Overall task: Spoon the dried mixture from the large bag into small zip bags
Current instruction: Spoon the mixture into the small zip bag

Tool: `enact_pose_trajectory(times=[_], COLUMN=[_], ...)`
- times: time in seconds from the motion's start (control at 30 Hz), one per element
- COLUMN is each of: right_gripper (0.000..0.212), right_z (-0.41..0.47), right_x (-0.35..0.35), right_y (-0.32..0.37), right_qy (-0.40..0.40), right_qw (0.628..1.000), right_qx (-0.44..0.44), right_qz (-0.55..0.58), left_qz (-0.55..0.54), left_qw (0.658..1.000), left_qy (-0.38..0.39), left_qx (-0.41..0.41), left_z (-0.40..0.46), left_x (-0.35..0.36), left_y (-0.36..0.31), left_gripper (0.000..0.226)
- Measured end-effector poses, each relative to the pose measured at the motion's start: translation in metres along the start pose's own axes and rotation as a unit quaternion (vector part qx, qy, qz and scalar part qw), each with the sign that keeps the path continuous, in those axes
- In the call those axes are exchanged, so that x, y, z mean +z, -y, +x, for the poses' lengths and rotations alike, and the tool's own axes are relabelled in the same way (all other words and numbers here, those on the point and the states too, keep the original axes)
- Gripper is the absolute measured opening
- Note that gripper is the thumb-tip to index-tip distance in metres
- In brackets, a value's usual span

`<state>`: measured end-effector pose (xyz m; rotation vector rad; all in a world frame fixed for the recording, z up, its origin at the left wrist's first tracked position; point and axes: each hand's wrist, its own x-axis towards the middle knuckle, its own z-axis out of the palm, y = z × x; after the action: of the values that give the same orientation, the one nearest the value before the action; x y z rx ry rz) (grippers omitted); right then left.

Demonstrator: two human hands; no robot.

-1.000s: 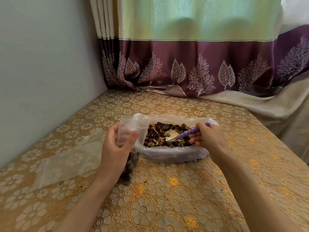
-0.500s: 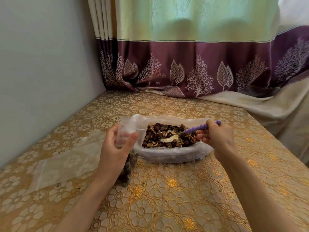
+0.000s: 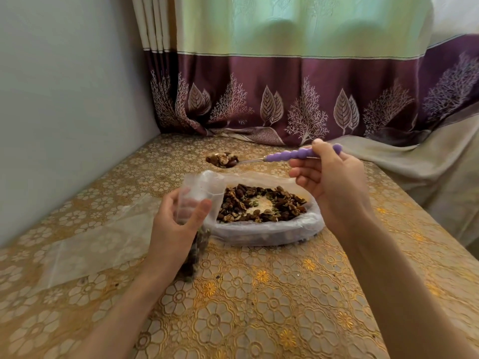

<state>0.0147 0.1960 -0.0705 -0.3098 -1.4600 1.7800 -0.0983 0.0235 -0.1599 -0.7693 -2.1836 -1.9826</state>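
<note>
Fingers of my right hand [image 3: 330,182] pinch the purple-handled spoon [image 3: 261,159], heaped and raised above the large bag [image 3: 264,224]. My left hand [image 3: 176,224] grips the small zip bag [image 3: 198,195] upright beside it, below the spoon bowl.

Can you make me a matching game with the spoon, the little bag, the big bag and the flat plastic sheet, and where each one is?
Things:
1. spoon
2. small zip bag
3. large bag
4. flat plastic sheet

Where or how:
A. lying flat on the table, at the left
B. held up in the right hand, heaped with mixture
C. resting open on the table, full of mixture
D. held open in the left hand

Pairs: 1-B, 2-D, 3-C, 4-A
</note>
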Motion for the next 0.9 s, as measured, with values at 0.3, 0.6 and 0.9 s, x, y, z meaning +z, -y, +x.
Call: enact_pose_trajectory(times=[0.3,0.6,0.9], right_gripper=[0.027,0.027,0.028], right_z=[-0.017,-0.003,0.015], right_x=[0.023,0.006,-0.021], right_y=[-0.003,-0.007,-0.036], right_qy=[0.134,0.049,-0.063], right_qw=[0.986,0.996,0.978], right_qx=[-0.063,-0.069,-0.043], right_qz=[-0.081,-0.027,-0.193], left_qz=[-0.022,-0.018,-0.002], left_qw=[1.000,1.000,0.999], left_qy=[-0.012,-0.018,-0.045], left_qx=[-0.006,0.004,-0.010], left_z=[0.000,0.000,0.000], left_x=[-0.003,-0.002,-0.003], left_y=[0.001,-0.001,-0.001], left_gripper=[0.057,0.077,0.070])
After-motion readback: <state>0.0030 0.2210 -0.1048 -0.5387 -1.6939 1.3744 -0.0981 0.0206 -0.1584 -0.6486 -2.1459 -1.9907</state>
